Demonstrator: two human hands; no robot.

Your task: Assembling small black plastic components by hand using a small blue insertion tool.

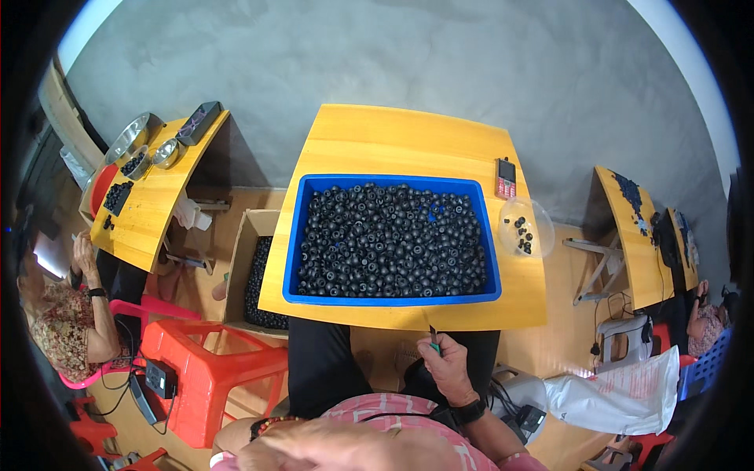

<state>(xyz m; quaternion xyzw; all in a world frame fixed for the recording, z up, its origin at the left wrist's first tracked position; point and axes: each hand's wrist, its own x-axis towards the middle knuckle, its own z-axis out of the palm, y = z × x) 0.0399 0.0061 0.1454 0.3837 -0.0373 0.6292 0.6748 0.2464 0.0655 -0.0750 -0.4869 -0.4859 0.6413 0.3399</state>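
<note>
My right hand [445,367] is closed around a small knife [433,337], its dark, thin blade pointing up toward the table's front edge and a bit of green handle showing. My left hand [345,441] is a blur low in the picture, close against my pink patterned shirt; its fingers cannot be made out. In front of me a blue tray [393,301] stands on the yellow wooden table [408,133], filled with small round black parts [385,243] that have holes in them. Neither hand touches the tray.
Right of the tray lie a clear round lid-like dish [542,228] with several black parts and a red phone [506,179]. A cardboard box [234,290] of black parts and a red stool [212,377] stand left. People sit at side tables; a white sack [620,392] lies right.
</note>
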